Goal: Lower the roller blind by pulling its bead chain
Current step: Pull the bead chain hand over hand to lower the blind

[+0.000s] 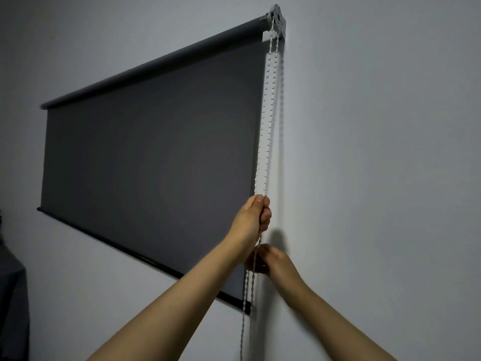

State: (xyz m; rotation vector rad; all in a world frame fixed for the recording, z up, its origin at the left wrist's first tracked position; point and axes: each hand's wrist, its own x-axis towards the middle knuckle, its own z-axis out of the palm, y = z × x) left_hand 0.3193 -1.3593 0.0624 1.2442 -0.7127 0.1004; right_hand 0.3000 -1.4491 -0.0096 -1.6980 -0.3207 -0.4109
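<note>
Both grips are closed on the bead chain (263,121), left grip (253,217) just above right grip (272,260), roller blind (145,165) to their left; the operator should draw one strand straight down, hand under hand.

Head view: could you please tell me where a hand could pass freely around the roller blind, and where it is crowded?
Free: the bare wall right of the bead chain, and the wall below the roller blind's bottom bar, left of the forearms. Crowded: the blind's right edge, where the left hand and right hand both grip the chain.
</note>
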